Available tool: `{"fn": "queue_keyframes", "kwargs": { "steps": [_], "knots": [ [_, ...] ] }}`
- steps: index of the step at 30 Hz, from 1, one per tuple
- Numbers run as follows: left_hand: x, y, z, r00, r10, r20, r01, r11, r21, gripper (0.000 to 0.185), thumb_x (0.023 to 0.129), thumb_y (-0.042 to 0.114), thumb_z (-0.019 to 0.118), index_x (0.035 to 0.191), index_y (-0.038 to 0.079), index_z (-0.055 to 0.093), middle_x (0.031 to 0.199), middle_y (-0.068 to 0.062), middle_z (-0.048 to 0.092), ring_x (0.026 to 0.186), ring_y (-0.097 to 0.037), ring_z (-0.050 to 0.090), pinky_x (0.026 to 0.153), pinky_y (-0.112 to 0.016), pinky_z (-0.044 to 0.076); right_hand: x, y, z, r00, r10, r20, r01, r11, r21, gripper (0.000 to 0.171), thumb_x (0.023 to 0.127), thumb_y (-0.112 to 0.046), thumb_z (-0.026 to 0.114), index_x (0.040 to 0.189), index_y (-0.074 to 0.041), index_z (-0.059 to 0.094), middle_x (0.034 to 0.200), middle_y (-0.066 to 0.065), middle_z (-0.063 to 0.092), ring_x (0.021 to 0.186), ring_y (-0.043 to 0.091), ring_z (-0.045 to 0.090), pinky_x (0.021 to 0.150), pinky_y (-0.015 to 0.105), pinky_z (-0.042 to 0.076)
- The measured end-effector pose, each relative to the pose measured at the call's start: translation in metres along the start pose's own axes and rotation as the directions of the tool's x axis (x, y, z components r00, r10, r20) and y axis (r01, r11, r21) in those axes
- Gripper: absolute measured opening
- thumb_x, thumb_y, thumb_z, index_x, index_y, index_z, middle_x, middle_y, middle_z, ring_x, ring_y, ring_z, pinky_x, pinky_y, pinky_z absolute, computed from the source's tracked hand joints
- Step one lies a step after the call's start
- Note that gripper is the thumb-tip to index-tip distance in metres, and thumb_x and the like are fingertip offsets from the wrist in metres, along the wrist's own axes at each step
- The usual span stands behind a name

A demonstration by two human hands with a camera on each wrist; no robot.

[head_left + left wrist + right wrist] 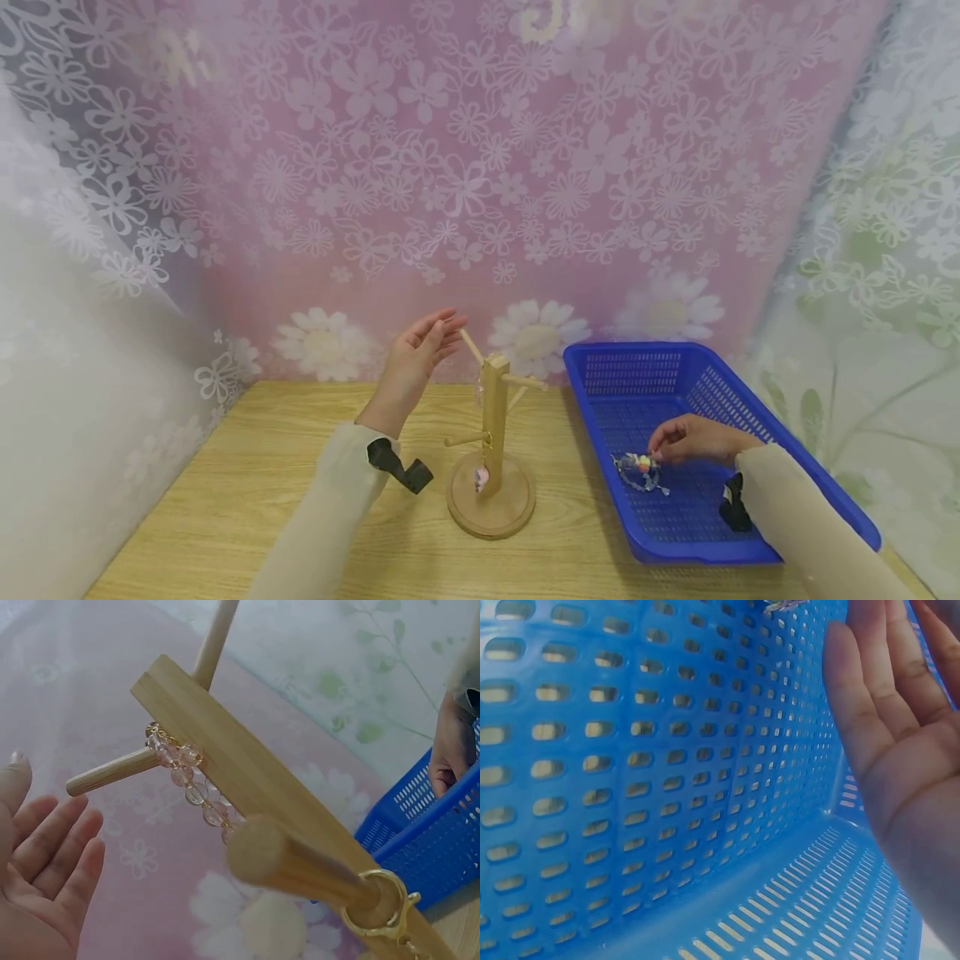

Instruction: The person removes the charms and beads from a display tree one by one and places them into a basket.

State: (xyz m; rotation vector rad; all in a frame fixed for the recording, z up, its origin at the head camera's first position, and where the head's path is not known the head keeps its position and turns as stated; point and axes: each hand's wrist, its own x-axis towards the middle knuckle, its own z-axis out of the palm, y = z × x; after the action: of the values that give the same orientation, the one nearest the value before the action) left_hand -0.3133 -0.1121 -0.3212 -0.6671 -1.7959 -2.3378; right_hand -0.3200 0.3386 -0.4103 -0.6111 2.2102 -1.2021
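Observation:
A wooden peg stand (495, 425) with a round base stands upright on the table. My left hand (422, 350) is beside its upper left peg, fingers extended, holding nothing. In the left wrist view, a pink and clear bead bracelet (196, 793) hangs on that peg, and a gold clasp (405, 900) loops round a lower peg. A pink charm (481, 477) dangles low on the stand. Inside the blue basket (637, 546), my right hand (697, 439) pinches a beaded bracelet (643, 477) with colourful pieces. Its fingertips are out of frame in the right wrist view.
The basket's raised, perforated walls surround my right hand. The wooden table (300, 500) meets a pink flowered curtain (420, 208) behind the stand. Pale flowered cloth (885, 275) hangs on the right. The stand's pegs stick out in several directions.

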Motion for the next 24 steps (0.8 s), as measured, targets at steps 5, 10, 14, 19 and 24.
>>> {"fn": "queue_keyframes", "kwargs": {
  "steps": [5, 10, 14, 19, 24],
  "knots": [
    [0.004, -0.001, 0.002, 0.999, -0.003, 0.042, 0.004, 0.999, -0.037, 0.043, 0.098, 0.017, 0.051, 0.133, -0.007, 0.047, 0.108, 0.003, 0.069, 0.101, -0.012, 0.062, 0.094, -0.032, 0.048, 0.001, 0.004, -0.002, 1.0, 0.0, 0.021, 0.0, 1.0, 0.014, 0.019, 0.094, -0.013, 0.058, 0.099, 0.005, 0.064, 0.098, 0.007, 0.067, 0.093, 0.024, 0.063, 0.083, 0.041, 0.052],
    [0.008, 0.0, 0.003, 0.995, 0.014, 0.096, -0.018, 0.999, 0.041, 0.038, 0.097, 0.01, 0.053, 0.128, -0.012, 0.049, 0.101, 0.007, 0.07, 0.09, -0.01, 0.065, 0.089, -0.034, 0.051, 0.002, 0.005, -0.002, 1.0, 0.004, 0.003, -0.004, 1.0, 0.007, 0.02, 0.093, -0.013, 0.06, 0.099, 0.006, 0.064, 0.096, 0.008, 0.067, 0.089, 0.026, 0.062, 0.08, 0.042, 0.052],
    [0.012, 0.001, 0.002, 0.986, -0.012, 0.167, -0.006, 0.995, 0.103, 0.036, 0.096, 0.01, 0.055, 0.124, -0.011, 0.053, 0.1, 0.005, 0.071, 0.089, -0.013, 0.067, 0.09, -0.041, 0.05, 0.001, 0.003, -0.001, 1.0, 0.014, -0.002, -0.014, 1.0, 0.006, 0.022, 0.092, -0.012, 0.06, 0.1, 0.008, 0.063, 0.096, 0.011, 0.066, 0.088, 0.025, 0.061, 0.08, 0.043, 0.051],
    [0.016, -0.001, -0.002, 0.979, -0.025, 0.202, 0.008, 0.996, 0.086, 0.023, 0.095, 0.003, 0.053, 0.114, -0.007, 0.063, 0.093, 0.006, 0.072, 0.085, -0.01, 0.067, 0.085, -0.037, 0.053, 0.0, 0.003, 0.0, 0.999, 0.032, -0.028, -0.032, 0.999, -0.007, 0.021, 0.092, -0.012, 0.061, 0.1, 0.007, 0.063, 0.095, 0.012, 0.066, 0.086, 0.024, 0.061, 0.078, 0.042, 0.051],
    [0.015, -0.002, -0.005, 0.982, -0.019, 0.187, 0.0, 0.995, 0.098, 0.023, 0.094, 0.002, 0.055, 0.095, 0.018, 0.071, 0.091, 0.005, 0.072, 0.084, -0.01, 0.067, 0.085, -0.041, 0.053, 0.0, 0.003, 0.0, 0.998, 0.033, -0.048, -0.034, 0.999, -0.014, 0.021, 0.091, -0.011, 0.062, 0.099, 0.008, 0.064, 0.091, 0.011, 0.067, 0.081, 0.022, 0.061, 0.075, 0.041, 0.052]
  ]
}}
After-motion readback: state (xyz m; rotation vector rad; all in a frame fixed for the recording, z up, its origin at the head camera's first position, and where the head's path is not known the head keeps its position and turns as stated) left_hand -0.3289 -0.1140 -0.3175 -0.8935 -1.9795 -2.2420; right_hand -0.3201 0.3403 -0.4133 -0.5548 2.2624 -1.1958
